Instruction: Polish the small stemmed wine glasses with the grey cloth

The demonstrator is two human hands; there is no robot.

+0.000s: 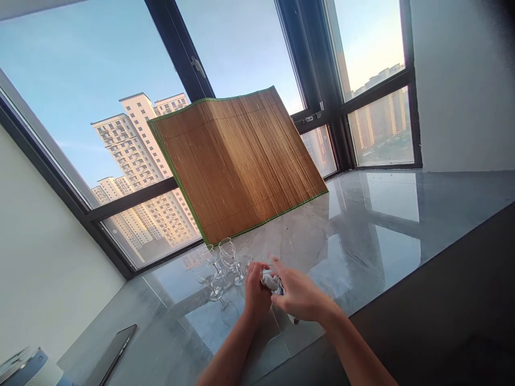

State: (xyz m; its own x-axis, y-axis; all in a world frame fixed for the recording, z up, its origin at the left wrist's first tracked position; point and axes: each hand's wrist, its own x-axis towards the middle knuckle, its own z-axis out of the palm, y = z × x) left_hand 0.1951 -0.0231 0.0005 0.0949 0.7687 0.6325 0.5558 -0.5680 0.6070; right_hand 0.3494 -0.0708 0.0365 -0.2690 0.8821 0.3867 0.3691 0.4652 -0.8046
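Observation:
Above the grey stone sill, my left hand (256, 292) is closed around a small clear glass (262, 274), mostly hidden by the fingers. A crumpled whitish-grey cloth (272, 282) shows at the glass's mouth, between my two hands. My right hand (300, 294) pinches this cloth from the right, its index finger stretched forward and slightly blurred. Below the right palm a pale bit with a dark reddish end (295, 320) pokes out; I cannot make out what it is. Just left of my hands stand several stemmed glasses (216, 292), upright and close together.
A bamboo mat (245, 161) with green edging leans against the window behind the glasses. At the lower left lie a dark phone (112, 351) and a blue-and-white item (34, 370), cut off by the frame. The glossy sill (386, 214) ends in a front edge at right.

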